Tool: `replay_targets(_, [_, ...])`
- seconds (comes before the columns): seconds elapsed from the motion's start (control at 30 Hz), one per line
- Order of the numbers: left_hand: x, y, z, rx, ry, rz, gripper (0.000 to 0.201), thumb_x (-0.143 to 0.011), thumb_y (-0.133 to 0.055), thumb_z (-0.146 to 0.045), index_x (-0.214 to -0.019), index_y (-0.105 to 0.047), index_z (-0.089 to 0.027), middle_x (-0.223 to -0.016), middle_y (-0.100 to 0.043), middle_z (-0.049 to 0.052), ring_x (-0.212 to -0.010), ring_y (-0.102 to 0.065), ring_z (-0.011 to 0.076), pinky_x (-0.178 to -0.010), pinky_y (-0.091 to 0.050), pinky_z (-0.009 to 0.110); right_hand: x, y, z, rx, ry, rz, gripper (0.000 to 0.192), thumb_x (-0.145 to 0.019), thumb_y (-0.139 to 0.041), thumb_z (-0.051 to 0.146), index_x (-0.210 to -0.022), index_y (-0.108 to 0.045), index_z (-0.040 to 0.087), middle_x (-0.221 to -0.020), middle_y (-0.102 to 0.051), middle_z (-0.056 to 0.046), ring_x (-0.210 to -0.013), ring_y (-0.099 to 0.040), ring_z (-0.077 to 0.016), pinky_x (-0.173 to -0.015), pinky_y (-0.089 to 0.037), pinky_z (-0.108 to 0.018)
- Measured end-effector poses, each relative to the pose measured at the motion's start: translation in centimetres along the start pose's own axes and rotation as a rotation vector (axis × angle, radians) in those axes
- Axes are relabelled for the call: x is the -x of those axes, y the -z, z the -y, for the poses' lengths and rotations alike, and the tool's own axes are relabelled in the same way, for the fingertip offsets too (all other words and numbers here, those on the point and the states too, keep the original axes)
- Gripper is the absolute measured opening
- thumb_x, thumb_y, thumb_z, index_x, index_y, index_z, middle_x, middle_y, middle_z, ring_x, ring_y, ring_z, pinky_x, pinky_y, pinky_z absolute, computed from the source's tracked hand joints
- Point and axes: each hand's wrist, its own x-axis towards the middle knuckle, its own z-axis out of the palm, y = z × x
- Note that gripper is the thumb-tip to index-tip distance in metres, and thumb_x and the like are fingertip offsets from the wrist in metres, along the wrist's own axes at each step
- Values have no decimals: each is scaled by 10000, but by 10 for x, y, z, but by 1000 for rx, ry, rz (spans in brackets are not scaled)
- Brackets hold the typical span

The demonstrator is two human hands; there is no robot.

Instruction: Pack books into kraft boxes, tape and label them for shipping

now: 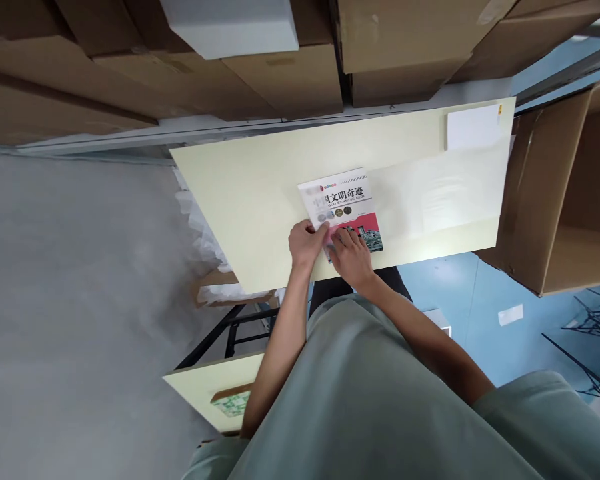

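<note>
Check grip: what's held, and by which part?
The book, lying flat on the table. Left hand pinches its near-left corner; right hand rests on the near edge of the cover.

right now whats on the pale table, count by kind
book: 1
white pad or card stack: 1
clear plastic sleeve: 1
hands on the book, left hand and right hand: 2
total: 5
</note>
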Motion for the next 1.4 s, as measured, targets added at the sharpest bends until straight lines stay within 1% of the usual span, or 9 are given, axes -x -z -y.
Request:
replay_targets(0.17, [20,11,-27,-57,-55,-36,317,-784,-804,-383,-702,-526,-253,-658,-563,-56,-663,-533,172,-659,-398,311,-1,26,12,-64,-49,-28,459,-1030,-739,470,-1330,-690,125,-1296,-734,-212,-1231,-672,-367,-1069,-585,-504])
replay_targets(0.33, [63,5,-74,-39,-125,-80,272,-825,-755,-264,-734,-498,-257,-657,-541,-61,-646,-516,163,-645,-392,306,19,68,2,-117,-57,-47,252,-1050,-640,282,-1263,-670,151,-1175,-753,-172,-1126,-712,-325,-1010,-600,-456])
replay_targets(0.53, [91,-37,-130,149,-211,24,438,-872,-842,-479,-788,-470,-263,-659,-524,-77,-621,-564,143,-636,-439,293,39,119,-61,-288,-72,-96,80,-1038,-532,236,-1021,-609,221,-956,-718,-77,-901,-694,-258,-811,-550,-353])
replay_targets(0.67, [93,-74,-148,313,-327,154,346,-928,-805,-514,-919,-578,-254,-731,-625,-44,-721,-670,164,-717,-529,298,39,139,-121,-436,-86,-160,89,-1026,-485,233,-976,-556,249,-858,-634,-20,-758,-609,-216,-719,-477,-315])
replay_targets(0.77, [86,-96,-144,284,-384,164,237,-984,-743,-462,-1002,-652,-244,-874,-709,8,-843,-708,186,-825,-573,331,32,138,-167,-467,-127,-199,111,-1013,-482,238,-925,-548,251,-907,-599,-30,-710,-551,-197,-694,-459,-316])
replay_targets(0.93, [64,-118,-107,88,-277,-97,279,-928,-758,-276,-1180,-658,-211,-1297,-653,145,-1118,-699,265,-994,-593,437,15,108,-210,-396,-284,-217,263,-1026,-449,214,-1138,-686,197,-1021,-603,-82,-722,-559,-203,-701,-505,-343])
replay_targets(1.1, [47,-128,-83,135,-130,-132,373,-898,-774,-280,-1231,-622,-207,-1219,-679,90,-1016,-703,223,-1016,-569,431,14,86,-200,-276,-420,-324,529,-1107,-399,225,-1618,-534,248,-1333,-590,-163,-1059,-657,-276,-831,-606,-405])
replay_targets(1.27, [31,-119,-84,394,-21,-39,167,-859,-767,-280,-965,-664,-203,-862,-618,-20,-767,-595,151,-796,-515,307,18,78,-186,-209,-415,-333,589,-1111,-420,217,-1697,-476,221,-1313,-604,-192,-1234,-616,-336,-1016,-623,-526])
replay_targets(1.4, [25,-84,-64,430,-23,-106,143,-837,-752,-253,-856,-615,-215,-731,-499,-62,-670,-465,126,-653,-404,258,14,64,-161,-231,-298,-205,594,-1099,-458,224,-1692,-475,197,-1349,-615,-197,-1267,-629,-336,-1012,-644,-500])
